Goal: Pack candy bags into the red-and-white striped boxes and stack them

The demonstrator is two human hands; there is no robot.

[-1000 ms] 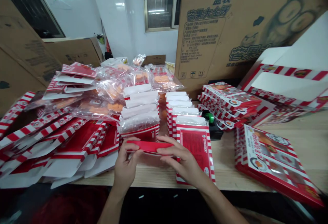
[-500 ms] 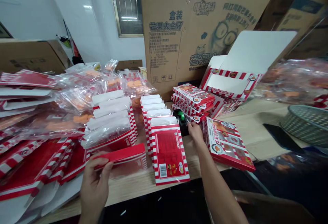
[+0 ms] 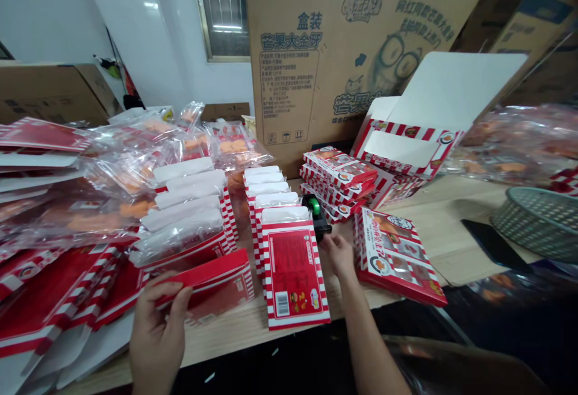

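Observation:
My left hand (image 3: 158,317) is closed on one end of a red carton (image 3: 212,286), thumb in front, tilting its narrow edge up over the table's front. Fingers of my right hand (image 3: 339,255) are pinched together at the front end of a black tape dispenser (image 3: 321,223) carrying a green-cored roll. Whatever lies between those fingertips is too small to make out. Between the hands, a red-and-white striped carton (image 3: 295,274) leans back-side out against a row of upright cartons (image 3: 265,188) with white flaps raised. Another such row (image 3: 189,202) stands further left.
Right of the dispenser lie a stack of windowed boxes (image 3: 341,169) and a single box (image 3: 397,250). Behind them are an open display carton (image 3: 401,148) and a large cardboard box (image 3: 289,100). A phone (image 3: 494,244) and green basket (image 3: 537,220) sit right; flat cartons (image 3: 58,298) pile left.
My right hand has drawn back slightly toward me, to the dispenser's front end, and the dispenser shows more plainly. My left hand still holds the red carton, slightly lower and further left in view.

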